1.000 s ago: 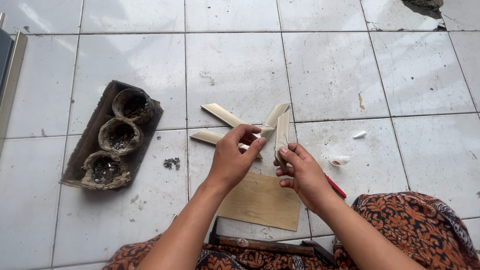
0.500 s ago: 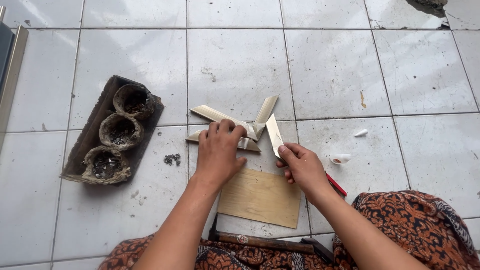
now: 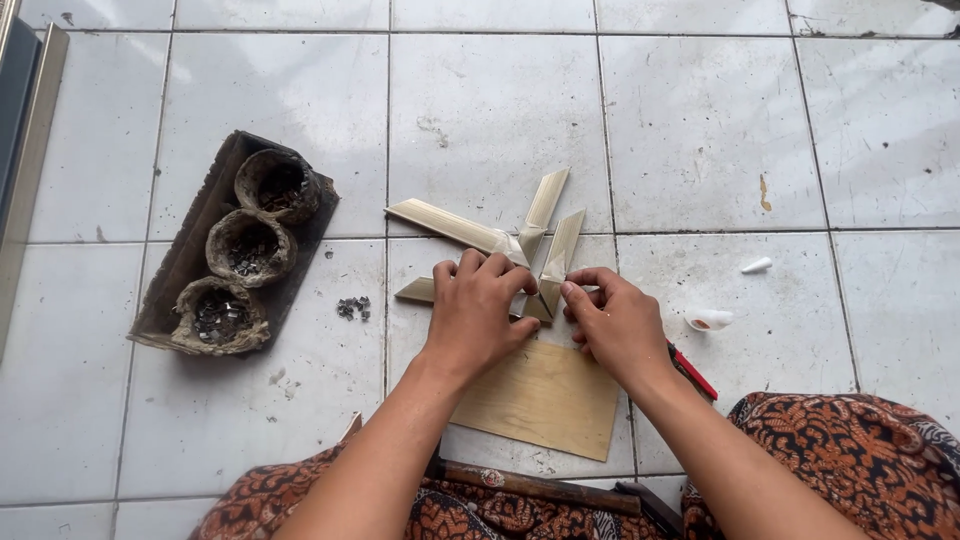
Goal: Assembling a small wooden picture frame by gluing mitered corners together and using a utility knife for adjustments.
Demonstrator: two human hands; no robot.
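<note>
Several flat pale strips (image 3: 450,224), folded and crossed like leaf or bamboo bands, lie on the white tiled floor (image 3: 700,130). My left hand (image 3: 478,310) presses down on the middle of the crossing, fingers curled over the folds. My right hand (image 3: 615,325) pinches the lower end of one upright strip (image 3: 560,250) beside it. Under both wrists lies a thin light-brown board (image 3: 545,400).
A dark tray (image 3: 190,250) with three rough bowls holding small metal bits sits at the left, a few loose bits (image 3: 352,307) beside it. A red-handled tool (image 3: 692,370), white scraps (image 3: 712,320), a wooden handle (image 3: 540,487) and my patterned cloth (image 3: 850,450) are near.
My left hand slid from gripping a strip end onto the centre of the crossing. The strips shifted and fanned slightly. My right hand keeps hold of its strip.
</note>
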